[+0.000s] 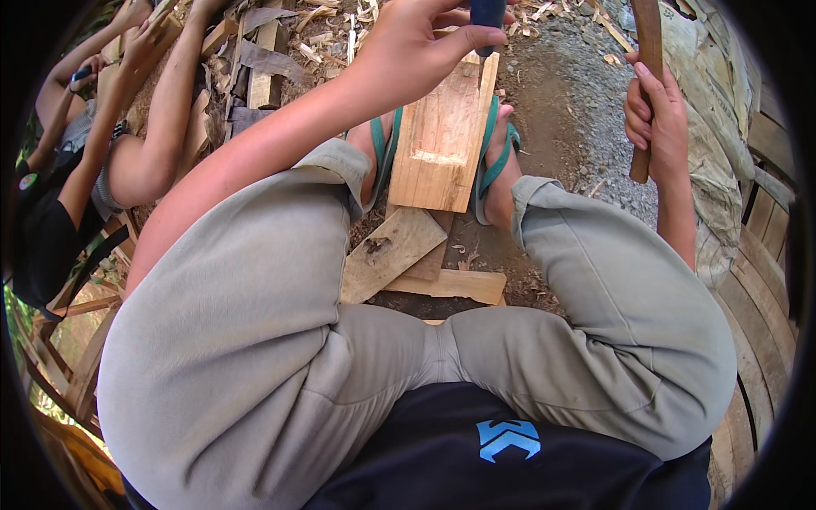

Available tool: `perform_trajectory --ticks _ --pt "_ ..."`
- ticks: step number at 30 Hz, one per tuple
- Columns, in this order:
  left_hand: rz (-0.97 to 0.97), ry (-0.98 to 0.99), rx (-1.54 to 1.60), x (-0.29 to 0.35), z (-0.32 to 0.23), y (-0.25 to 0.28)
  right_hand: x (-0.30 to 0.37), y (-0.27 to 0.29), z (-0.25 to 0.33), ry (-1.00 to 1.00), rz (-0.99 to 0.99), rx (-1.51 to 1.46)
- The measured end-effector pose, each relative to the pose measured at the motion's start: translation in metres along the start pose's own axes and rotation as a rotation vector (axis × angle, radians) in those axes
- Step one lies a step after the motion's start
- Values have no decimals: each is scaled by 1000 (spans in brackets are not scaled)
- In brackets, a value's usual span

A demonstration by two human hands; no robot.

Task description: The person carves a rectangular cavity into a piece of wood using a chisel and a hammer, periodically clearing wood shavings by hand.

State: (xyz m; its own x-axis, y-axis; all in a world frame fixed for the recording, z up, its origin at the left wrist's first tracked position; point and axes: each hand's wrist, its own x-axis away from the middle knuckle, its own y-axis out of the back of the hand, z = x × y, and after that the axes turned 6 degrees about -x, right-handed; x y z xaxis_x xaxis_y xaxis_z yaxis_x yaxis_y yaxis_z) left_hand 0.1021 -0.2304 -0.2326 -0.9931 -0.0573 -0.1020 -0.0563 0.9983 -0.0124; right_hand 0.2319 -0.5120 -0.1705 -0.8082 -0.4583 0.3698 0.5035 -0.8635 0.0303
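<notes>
At the top edge, my left hand (429,42) is closed round the dark blue handle (487,17) of what looks like a chisel; its blade cannot be seen. Below it, a pale wooden block (438,174) stands between my feet, with a shallow rough hollow cut into its upper face. My right hand (659,110) grips a brown wooden tool handle (648,42), held nearly upright off to the right of the block. The far end of that tool runs out of view.
Loose boards (395,255) lie under and before the block. My feet in green sandals (497,153) flank it. Wood shavings and offcuts (272,59) cover the ground ahead. Another person (85,161) works at far left. A pale crumpled sheet (714,144) lies at right, beside curved-looking planks (761,314).
</notes>
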Motion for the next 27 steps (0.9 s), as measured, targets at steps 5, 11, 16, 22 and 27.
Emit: perform_trajectory --ticks 5,11,16,22,27 --pt "2 -29 19 -1 -2 -3 4 -3 10 17 16 15" --pt "27 -5 18 -1 -5 -6 13 -10 21 29 37 60" --pt "130 33 60 -2 -13 -4 21 -14 30 34 49 62" --pt "178 -157 -55 -12 3 -6 24 -4 35 106 146 -63" --pt "72 -265 -334 -23 20 -19 53 3 85 -9 12 50"
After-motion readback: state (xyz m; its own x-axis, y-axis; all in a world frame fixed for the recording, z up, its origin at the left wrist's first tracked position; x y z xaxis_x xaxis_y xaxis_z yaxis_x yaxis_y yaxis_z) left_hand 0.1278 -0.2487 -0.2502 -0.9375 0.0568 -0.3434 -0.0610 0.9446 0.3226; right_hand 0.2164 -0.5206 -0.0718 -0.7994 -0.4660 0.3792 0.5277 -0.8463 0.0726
